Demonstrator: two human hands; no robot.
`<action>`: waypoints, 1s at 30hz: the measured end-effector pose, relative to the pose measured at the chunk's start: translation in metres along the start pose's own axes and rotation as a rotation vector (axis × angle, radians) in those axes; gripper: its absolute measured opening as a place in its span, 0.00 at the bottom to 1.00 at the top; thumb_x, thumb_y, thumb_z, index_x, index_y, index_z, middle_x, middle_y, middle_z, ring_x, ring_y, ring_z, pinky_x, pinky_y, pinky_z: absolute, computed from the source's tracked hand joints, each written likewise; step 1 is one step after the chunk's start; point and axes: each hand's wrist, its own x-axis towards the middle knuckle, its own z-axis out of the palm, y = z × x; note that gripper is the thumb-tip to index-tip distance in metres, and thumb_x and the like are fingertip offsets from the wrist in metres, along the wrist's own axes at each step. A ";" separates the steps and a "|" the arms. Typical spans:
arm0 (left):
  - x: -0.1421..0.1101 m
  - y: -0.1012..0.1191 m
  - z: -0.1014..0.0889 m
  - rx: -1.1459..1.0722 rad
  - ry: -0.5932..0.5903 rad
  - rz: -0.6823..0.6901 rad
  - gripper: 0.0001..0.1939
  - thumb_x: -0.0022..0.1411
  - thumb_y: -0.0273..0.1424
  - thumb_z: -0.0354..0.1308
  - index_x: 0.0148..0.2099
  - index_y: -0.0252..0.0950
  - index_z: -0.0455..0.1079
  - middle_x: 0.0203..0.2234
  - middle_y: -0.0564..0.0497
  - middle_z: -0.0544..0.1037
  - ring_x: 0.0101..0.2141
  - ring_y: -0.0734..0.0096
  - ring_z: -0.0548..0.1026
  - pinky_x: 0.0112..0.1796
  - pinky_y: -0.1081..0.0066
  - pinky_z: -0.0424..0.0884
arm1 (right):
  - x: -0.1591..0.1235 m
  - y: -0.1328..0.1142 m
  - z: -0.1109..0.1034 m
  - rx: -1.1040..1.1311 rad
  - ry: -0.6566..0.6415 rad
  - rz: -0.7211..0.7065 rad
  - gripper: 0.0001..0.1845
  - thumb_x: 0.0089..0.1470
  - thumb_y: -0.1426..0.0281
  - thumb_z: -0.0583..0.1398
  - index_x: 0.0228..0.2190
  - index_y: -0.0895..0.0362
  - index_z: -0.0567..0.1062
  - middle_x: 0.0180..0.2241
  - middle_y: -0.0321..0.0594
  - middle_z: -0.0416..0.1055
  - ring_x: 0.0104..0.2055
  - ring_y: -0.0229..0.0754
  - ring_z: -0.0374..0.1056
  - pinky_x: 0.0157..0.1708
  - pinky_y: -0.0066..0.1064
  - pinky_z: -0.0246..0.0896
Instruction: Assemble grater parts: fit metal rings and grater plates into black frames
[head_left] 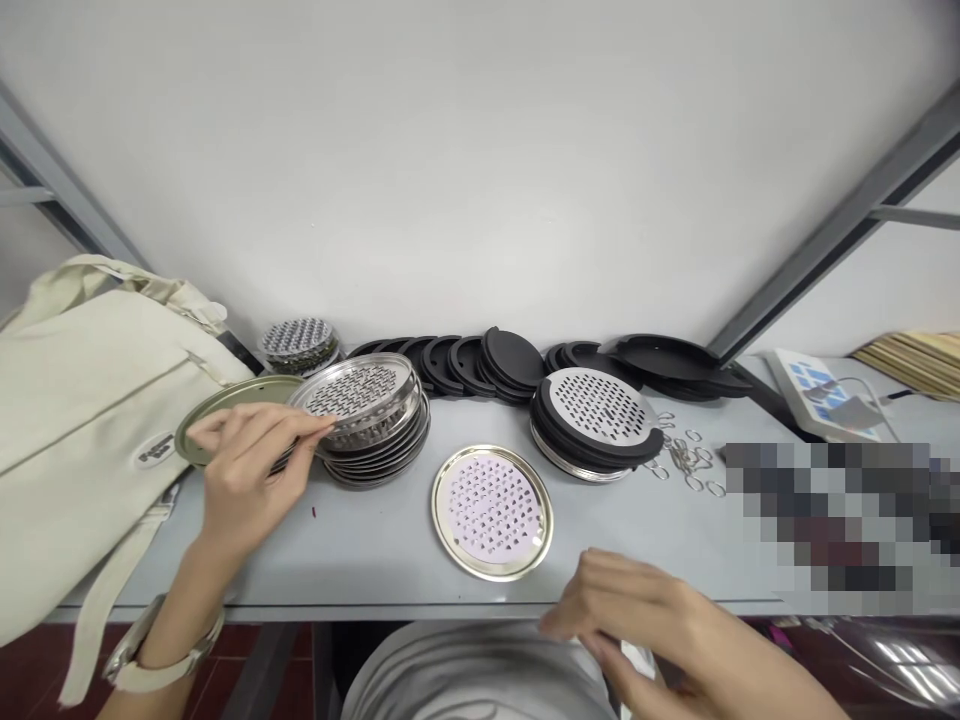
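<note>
Inside the gold-rimmed tray [495, 573] lies a lilac perforated disc [492, 508].

Passable across pale grey worktop [360, 555] front-left; blocked behind by stacked round silver metal plates [382, 425], leftward by cream fabric bag [97, 400].

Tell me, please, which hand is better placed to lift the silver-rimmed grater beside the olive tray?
Probably the left hand: its fingertips are at the edge of the silver-rimmed grater. The right hand is farther away, near the front edge of the table.
</note>
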 end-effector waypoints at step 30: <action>-0.004 0.103 0.009 -1.191 -0.106 -0.660 0.06 0.62 0.34 0.59 0.34 0.38 0.70 0.25 0.55 0.68 0.27 0.75 0.66 0.28 0.74 0.63 | 0.021 0.037 0.002 0.261 0.431 0.306 0.18 0.63 0.60 0.53 0.51 0.55 0.67 0.35 0.42 0.74 0.37 0.44 0.71 0.41 0.35 0.67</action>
